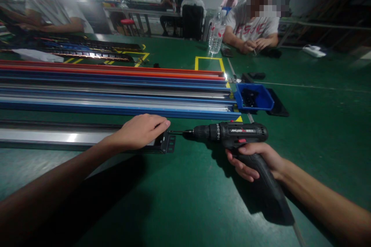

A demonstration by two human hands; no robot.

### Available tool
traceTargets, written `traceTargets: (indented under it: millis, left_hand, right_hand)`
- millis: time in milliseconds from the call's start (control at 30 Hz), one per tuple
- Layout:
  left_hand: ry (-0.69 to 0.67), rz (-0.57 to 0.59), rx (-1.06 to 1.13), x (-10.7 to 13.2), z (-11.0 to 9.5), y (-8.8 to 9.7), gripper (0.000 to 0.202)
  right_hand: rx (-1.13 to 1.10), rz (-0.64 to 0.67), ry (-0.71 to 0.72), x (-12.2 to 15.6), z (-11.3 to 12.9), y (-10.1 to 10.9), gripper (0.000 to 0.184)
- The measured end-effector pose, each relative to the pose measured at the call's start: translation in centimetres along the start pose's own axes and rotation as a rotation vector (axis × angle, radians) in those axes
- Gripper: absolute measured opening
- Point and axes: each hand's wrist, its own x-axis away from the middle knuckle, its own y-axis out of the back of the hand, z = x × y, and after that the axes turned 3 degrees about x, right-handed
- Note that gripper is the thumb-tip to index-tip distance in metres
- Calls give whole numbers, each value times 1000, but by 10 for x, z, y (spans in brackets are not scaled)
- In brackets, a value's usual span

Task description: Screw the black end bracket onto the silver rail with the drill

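Two hands engaged: right hand clenched round drill; left hand over metal housing, left of that grip, clasp unclear. Bit at end bracket, between hands. Best: bit square, housing braced, pressure gentle.

Drill is black, button red; channel silver, end bracket black; front rail blue, back rail orange-red; bin blue; tabletop green.

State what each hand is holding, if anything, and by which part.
The right hand holds the corded power drill by its handle. The left hand lies over the end of the metal profile; whether it grips cannot be told.
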Motion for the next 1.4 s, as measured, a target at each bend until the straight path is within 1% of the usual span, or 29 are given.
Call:
traceTargets:
  millis: [300,500,1400]
  left_hand:
    - [-7,-3,-2,0,0,-1,58]
    - [-2,-2,5,-1,0,-1,58]
    - [4,2,-7,0,-1,0,59]
  right_hand:
    - [-4,3,11,-2,0,-1,30]
    - [-9,-27,0,-1,1,-2,31]
    - [-49,1,-12,-2,2,0,33]
